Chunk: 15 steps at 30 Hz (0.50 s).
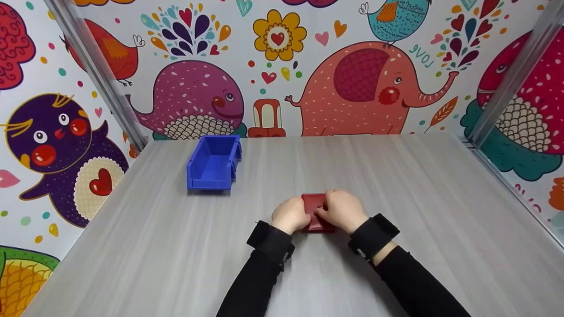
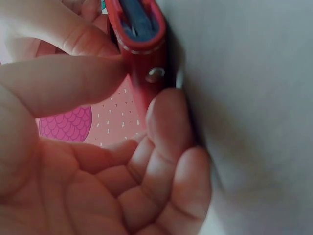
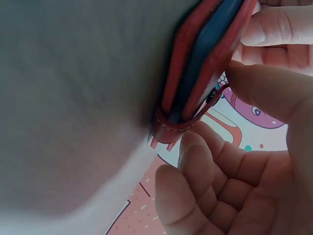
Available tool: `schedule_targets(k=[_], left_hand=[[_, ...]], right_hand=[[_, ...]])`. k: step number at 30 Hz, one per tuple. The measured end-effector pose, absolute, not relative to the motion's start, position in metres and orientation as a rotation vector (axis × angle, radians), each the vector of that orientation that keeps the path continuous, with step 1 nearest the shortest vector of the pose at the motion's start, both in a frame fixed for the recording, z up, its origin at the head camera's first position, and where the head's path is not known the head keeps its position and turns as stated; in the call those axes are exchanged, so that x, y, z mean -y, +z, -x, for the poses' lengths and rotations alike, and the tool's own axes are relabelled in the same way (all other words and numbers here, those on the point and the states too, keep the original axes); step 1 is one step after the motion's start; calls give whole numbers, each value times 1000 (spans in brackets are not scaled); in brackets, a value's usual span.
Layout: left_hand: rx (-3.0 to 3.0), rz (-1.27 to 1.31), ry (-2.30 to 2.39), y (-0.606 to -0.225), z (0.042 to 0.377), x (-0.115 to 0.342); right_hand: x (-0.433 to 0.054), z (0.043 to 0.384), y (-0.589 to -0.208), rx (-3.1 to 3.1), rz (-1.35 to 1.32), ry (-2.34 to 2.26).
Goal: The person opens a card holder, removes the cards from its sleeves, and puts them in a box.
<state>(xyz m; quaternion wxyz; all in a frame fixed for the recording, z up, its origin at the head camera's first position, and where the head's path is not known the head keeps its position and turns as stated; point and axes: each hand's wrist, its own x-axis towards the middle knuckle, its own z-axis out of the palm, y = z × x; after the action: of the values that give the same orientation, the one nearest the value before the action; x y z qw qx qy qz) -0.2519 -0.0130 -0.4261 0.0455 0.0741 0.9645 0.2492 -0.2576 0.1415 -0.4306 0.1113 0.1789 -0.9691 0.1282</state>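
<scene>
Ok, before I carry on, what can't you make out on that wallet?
Head view: the red wallet's right edge, mostly hidden behind the right grip.
Head view: the shiny spot beside that grip, too small to identify.
Both wrist views: the wallet's upper end, cut off by the top edge.
Both wrist views: anything inside, hidden between its sides.

Red rectangular leather-look wallet: smooth, slight sheen, stitched edge. Small round silver snap: shiny metal. Blue open-front plastic bin: smooth. Pale grey wood-grain tabletop: smooth. Black cloth sleeves: matt.
</scene>
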Motion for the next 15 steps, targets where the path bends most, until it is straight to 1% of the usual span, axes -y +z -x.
schedule_targets(k=[15], left_hand=[[-2947,-255,774,-427,252,14]], right_hand=[[-140,256,-433,2760,-572,410]])
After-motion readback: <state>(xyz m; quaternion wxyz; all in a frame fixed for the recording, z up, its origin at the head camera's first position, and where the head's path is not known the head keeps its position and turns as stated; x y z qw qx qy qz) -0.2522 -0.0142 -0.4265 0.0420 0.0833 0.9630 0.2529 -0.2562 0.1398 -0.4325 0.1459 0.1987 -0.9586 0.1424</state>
